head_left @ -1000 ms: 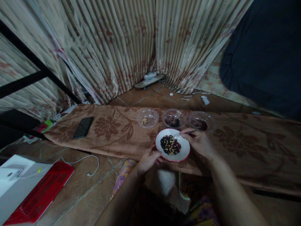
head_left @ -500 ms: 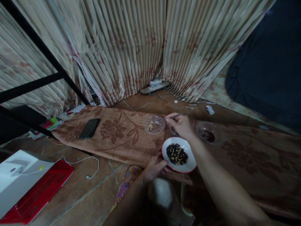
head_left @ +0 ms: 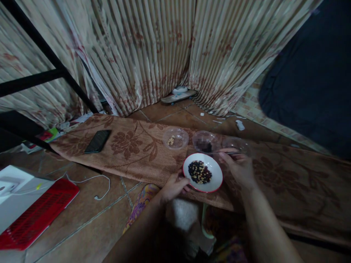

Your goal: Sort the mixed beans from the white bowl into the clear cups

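**Sorting Beans at a Floor Mat: Head View**

We see a striped curtain (head_left: 142,54) across the top of the frame, with a dark sheet (head_left: 309,73) in the upper right. A brown floral mat (head_left: 131,153) runs from middle left to lower right over the tiled floor. A red case (head_left: 38,215) lies in the lower left corner.

Both forearms enter from the bottom edge. The left hand (head_left: 172,186) sits just below centre, its fingers closed on the near left rim of a white plate (head_left: 215,179). The right hand (head_left: 240,166) is right of the plate, its fingertips pinched on a thin tool (head_left: 229,153) that points left above the plate's far edge. The hand is blurred, so we cannot tell whether the tool's tip carries anything.

The plate rests on the near edge of the mat, at centre frame.

Three clear bowls stand in a row just behind it. The left bowl (head_left: 182,135) holds a few pale beans, the middle bowl (head_left: 199,137) holds dark contents, and the right bowl (head_left: 242,143) is partly hidden by the right hand. A phone (head_left: 97,141) lies face down on the mat at middle left, well apart from the bowls.

A heap of mixed beans (head_left: 199,172), dark and pale, fills the plate's middle.
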